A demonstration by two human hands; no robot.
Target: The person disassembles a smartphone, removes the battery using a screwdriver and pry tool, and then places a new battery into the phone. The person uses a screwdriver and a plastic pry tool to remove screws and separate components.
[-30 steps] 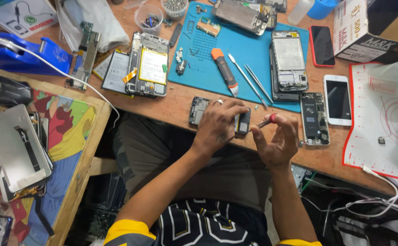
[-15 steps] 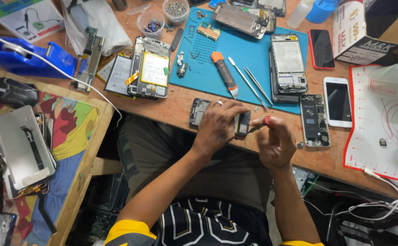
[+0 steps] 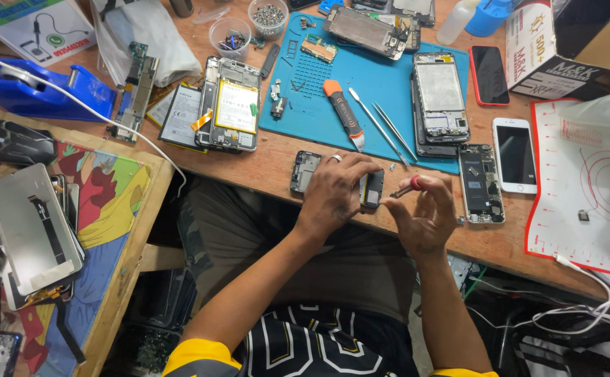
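Left hand [image 3: 333, 195] gripping small dark phone part [image 3: 371, 190] at bench [image 3: 263, 164] edge — right hand [image 3: 423, 216] pinching red-capped screwdriver [image 3: 409, 186], tip at the part. Blue mat [image 3: 381, 84] just beyond.

**Lighting and picture quality: head view**

Light: bright, even, from overhead; colours full on the blue mat [image 3: 388, 84] and wooden desk [image 3: 263, 164].
Shadows: short and soft under the left hand [image 3: 333, 192] and right hand [image 3: 423, 216]; deep dark below the desk edge, 6 to 8 o'clock.
Glare: white hot spot on the silver panel [image 3: 29, 223] at 9 o'clock; pale sheen on the white phone [image 3: 516, 155].
Focus: centre sharp; no motion blur.
Distortion: wide-angle bowing toward the edges, corners slightly softer.
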